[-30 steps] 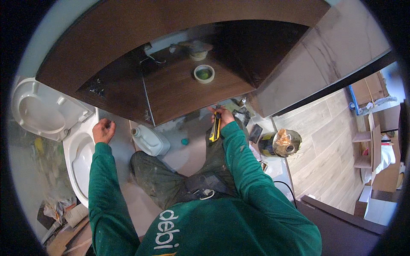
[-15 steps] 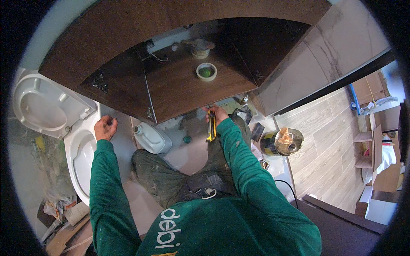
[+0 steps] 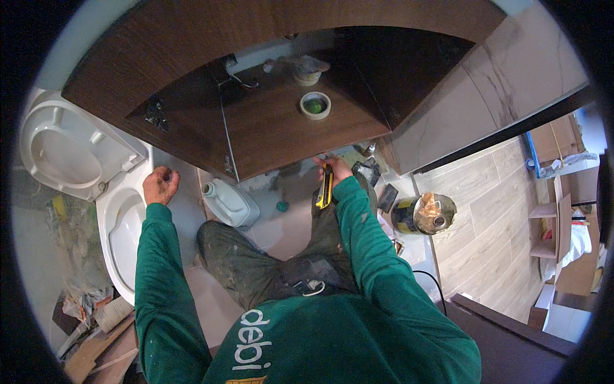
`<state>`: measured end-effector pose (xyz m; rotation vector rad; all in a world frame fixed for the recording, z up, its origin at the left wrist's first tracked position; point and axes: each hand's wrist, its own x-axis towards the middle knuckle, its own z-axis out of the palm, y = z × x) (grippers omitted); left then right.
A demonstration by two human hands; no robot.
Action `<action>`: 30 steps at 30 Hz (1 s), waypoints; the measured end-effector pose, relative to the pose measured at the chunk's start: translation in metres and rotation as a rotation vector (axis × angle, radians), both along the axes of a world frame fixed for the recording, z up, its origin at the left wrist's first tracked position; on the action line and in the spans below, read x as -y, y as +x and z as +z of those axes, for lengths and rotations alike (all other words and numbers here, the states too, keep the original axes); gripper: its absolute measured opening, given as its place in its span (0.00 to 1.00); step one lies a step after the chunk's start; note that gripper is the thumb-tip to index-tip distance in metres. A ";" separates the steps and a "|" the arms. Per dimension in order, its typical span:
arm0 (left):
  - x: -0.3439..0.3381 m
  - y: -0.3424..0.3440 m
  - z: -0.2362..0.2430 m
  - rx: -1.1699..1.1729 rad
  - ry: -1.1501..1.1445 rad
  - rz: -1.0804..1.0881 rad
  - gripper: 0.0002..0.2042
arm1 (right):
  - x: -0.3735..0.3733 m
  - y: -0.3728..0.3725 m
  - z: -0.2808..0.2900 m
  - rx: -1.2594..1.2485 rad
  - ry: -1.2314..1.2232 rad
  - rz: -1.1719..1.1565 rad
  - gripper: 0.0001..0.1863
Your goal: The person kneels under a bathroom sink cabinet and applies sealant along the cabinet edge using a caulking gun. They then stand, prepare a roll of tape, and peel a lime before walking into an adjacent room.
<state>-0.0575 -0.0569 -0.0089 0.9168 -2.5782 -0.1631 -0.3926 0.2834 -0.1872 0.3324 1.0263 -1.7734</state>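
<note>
My right hand (image 3: 341, 169) is closed around a yellow and black utility knife (image 3: 325, 191), in front of the brown cabinet's (image 3: 281, 142) lower front edge. Its blade end is hard to make out. My left hand (image 3: 160, 186) hovers near the rim of the white toilet (image 3: 120, 240), fingers curled together. Whatever they pinch, if anything, is too small to name. Inside the cabinet lies a roll of pale tape (image 3: 327, 107) with something green showing in its centre. Behind it stands a small pale tub (image 3: 307, 78) with a crumpled wrapping beside it.
A white plastic jug (image 3: 229, 203) stands on the floor between toilet and knees, with a small green cap (image 3: 282, 206) close by. On the right are a dirty bucket (image 3: 436, 214) and dark blocks (image 3: 387, 198). Wood scraps (image 3: 89, 349) lie at lower left.
The view has shifted slightly, so the cabinet and tape sit a little further right. My right hand still holds the knife; my left hand remains curled near the toilet.
</note>
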 end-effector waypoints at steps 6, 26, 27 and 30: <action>-0.001 -0.001 -0.001 -0.026 0.034 0.017 0.12 | 0.017 0.011 0.000 0.026 -0.043 0.086 0.13; 0.001 0.001 0.001 -0.024 0.065 0.015 0.13 | 0.026 0.046 0.004 0.090 -0.002 -0.033 0.14; 0.001 0.001 0.001 -0.026 0.080 0.018 0.13 | 0.024 0.044 0.003 0.109 -0.053 0.006 0.15; 0.001 0.001 0.003 0.030 0.063 0.017 0.13 | 0.031 0.046 -0.001 0.205 -0.069 0.043 0.13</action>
